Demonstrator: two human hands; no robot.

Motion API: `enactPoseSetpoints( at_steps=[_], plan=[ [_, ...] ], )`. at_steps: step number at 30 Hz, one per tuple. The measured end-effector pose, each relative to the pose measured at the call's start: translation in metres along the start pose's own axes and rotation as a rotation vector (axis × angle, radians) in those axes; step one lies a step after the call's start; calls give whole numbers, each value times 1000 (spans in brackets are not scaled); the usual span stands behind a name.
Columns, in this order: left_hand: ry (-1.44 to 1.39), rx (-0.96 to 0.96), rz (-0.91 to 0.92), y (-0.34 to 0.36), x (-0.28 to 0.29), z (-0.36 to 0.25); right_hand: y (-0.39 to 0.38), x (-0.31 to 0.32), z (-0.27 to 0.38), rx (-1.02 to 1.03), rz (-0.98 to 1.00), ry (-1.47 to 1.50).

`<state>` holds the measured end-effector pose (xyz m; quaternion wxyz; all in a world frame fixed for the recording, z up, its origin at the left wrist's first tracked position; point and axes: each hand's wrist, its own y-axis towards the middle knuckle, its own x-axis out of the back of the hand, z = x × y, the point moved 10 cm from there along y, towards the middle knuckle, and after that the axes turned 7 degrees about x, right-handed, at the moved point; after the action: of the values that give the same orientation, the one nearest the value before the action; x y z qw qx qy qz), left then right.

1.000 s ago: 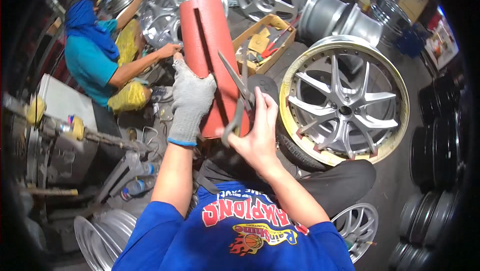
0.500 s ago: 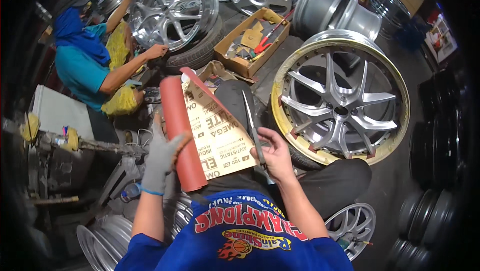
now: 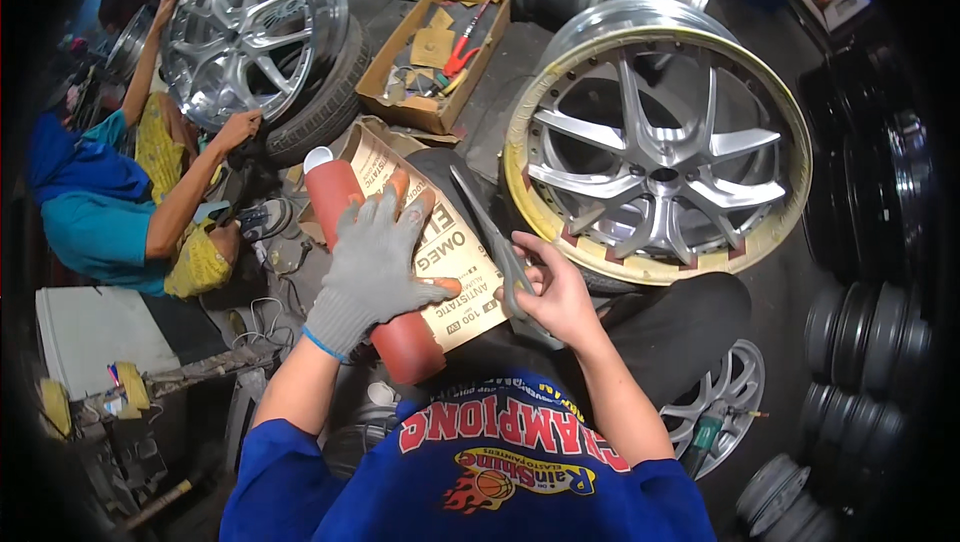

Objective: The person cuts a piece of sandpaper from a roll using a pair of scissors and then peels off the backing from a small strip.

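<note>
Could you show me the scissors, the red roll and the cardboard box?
Scissors (image 3: 487,223), head view: on the blades.
Red roll (image 3: 408,348), head view: on its near end.
Cardboard box (image 3: 404,115), head view: on its near wall.

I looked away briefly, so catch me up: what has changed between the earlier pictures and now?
The red roll has been lowered and partly unrolled, showing its pale printed backing. The gloved left hand, which held it up, now lies spread across it. The right hand still holds the scissors; the yellow-taped wheel stays on the right.
</note>
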<state>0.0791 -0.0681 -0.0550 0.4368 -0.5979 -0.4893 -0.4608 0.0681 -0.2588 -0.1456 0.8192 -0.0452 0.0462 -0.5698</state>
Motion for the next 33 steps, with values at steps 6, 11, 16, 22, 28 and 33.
enactPoseSetpoints(
  at_steps=[6, 11, 16, 22, 28, 33],
  plan=[
    [240, -10, 69, 23, -16, -25, -33, 24, 4, -14, -3, -141],
    [188, -51, 48, 27, -19, -40, -96, 59, -4, -120, 15, -168],
    [135, -190, -108, 19, -26, -53, -142, 76, -22, -218, 27, -144],
    [223, -105, 18, 29, -53, -9, -148, 56, -14, -177, 157, -282],
    [321, -166, 24, 42, -37, -70, -176, 62, -21, -166, 74, -164],
    [294, -72, 72, 44, -38, -61, -157, 53, -25, -142, 131, -249]
  ],
)
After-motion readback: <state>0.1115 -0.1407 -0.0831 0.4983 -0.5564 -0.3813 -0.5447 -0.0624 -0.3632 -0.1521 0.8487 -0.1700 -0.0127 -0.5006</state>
